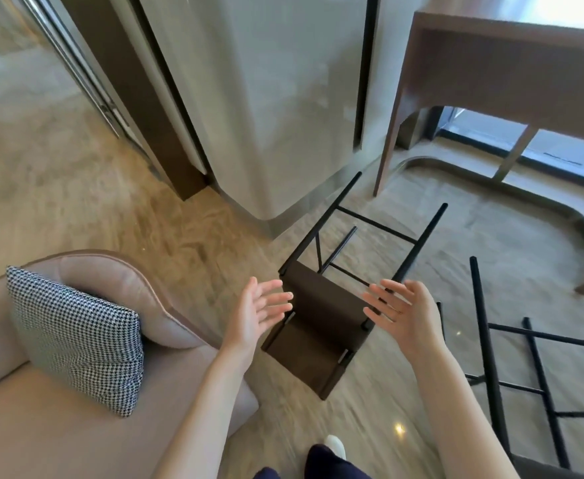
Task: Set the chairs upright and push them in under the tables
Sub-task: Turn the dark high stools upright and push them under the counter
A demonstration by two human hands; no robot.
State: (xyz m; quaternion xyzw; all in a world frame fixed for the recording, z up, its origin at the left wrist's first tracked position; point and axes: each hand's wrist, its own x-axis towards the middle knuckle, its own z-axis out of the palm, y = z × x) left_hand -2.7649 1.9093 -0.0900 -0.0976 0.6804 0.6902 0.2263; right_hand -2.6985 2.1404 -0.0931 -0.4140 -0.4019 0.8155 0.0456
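Observation:
A dark brown chair (321, 326) with thin black legs lies tipped over on the floor, its legs pointing away toward the brown table (491, 63) at the upper right. My left hand (259, 312) hovers with spread fingers just left of the chair's seat. My right hand (404, 312) hovers with spread fingers at the seat's right side, over a black leg. Neither hand grips anything. A second black-legged chair (491, 340) lies tipped over at the right, partly cut off by the frame edge.
A beige armchair (76, 426) with a houndstooth cushion (76, 337) stands at the lower left. A pale rounded wall column (266, 115) rises behind the fallen chair. A curved floor ledge (560, 205) runs under the table. My foot (335, 447) shows at the bottom.

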